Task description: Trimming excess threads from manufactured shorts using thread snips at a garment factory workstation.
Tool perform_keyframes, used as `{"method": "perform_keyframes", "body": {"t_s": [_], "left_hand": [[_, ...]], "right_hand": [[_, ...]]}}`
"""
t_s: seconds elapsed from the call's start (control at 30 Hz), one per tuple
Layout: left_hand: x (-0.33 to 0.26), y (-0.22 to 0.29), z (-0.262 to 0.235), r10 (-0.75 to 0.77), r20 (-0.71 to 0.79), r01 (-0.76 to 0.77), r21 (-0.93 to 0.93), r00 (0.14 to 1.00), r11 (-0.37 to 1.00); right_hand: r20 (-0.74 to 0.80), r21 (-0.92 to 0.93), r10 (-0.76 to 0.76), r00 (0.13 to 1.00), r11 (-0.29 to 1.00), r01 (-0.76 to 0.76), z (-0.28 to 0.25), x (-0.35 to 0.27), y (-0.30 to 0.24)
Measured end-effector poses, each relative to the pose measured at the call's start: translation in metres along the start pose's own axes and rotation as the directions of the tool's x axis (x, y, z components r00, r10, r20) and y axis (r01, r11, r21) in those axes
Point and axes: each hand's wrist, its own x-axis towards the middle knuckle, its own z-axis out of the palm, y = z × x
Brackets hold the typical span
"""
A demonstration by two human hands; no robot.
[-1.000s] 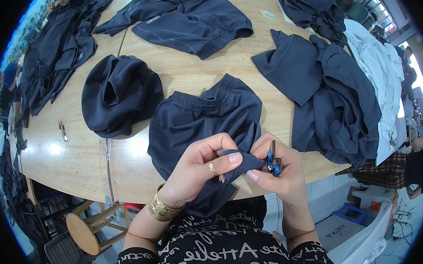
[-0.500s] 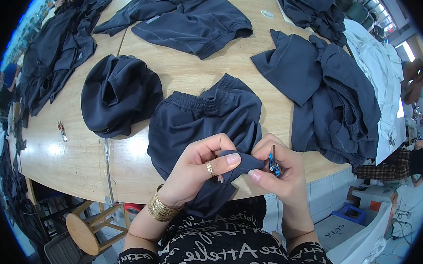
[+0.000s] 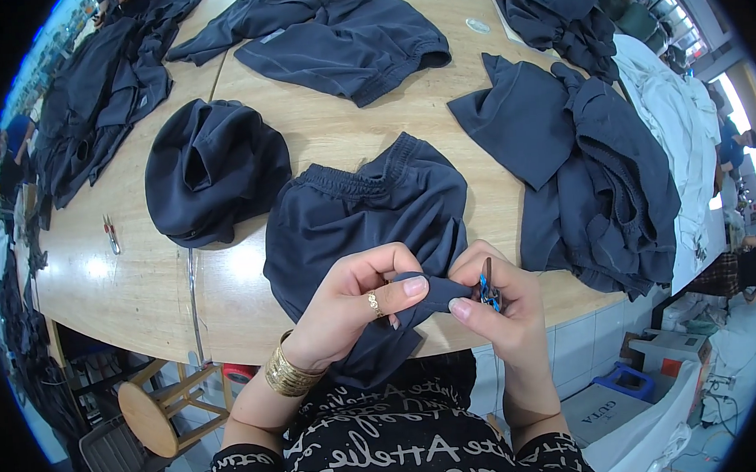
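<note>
Head view, one entry.

Shorts [image 3: 369, 228]: dark navy, lying waistband away from the person at the near edge of the worktop [image 3: 321, 128], the hem drawn off the edge toward the body.

Left hand [image 3: 356, 310]: fingers curled shut, pinching a fold of the hem between thumb and forefinger; ring and gold bangle show.

Right hand [image 3: 497, 302]: closed around small blue-handled snips [image 3: 488, 288], the thumb also pressing the same fold, so both hands meet on the cloth.

Handling note (a judgement): the fold looks best kept taut between the two thumbs, with the snip tips laid flat to the seam, so only loose thread is caught and not the fabric.

Other items: a bundled dark garment [image 3: 216, 172] toward the left; flat shorts [image 3: 346, 37] at the far edge; a heap of dark pieces [image 3: 597, 182] at the right edge; another heap [image 3: 97, 97] at the far left corner; small red-handled snips [image 3: 110, 235] near the left edge; a wooden stool [image 3: 152, 410] below.

Not readable: the snip blades are mostly hidden by the right fingers, so open or shut cannot be told; no thread is visible; the cloth under the hands hides the worktop's rim there.
</note>
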Motion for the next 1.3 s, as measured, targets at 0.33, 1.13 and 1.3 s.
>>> {"method": "perform_keyframes", "body": {"t_s": [0.33, 1.13, 1.3], "left_hand": [[0.001, 0.0, -0.001, -0.016, -0.022, 0.015, -0.027, 1.0, 1.0], [-0.013, -0.026, -0.023, 0.137, -0.312, -0.169, -0.076, 0.94, 0.983], [-0.012, -0.027, -0.022, 0.119, -0.271, -0.148, -0.091, 0.955, 0.985]], "right_hand": [[-0.024, 0.048, 0.042, 0.999, 0.998, -0.041, 0.0, 0.001, 0.002], [-0.195, -0.266, -0.027, 0.98, 0.964, -0.027, 0.019, 0.003, 0.03], [-0.197, -0.141, 0.016, 0.98, 0.989, -0.044, 0.023, 0.009, 0.049]]}}
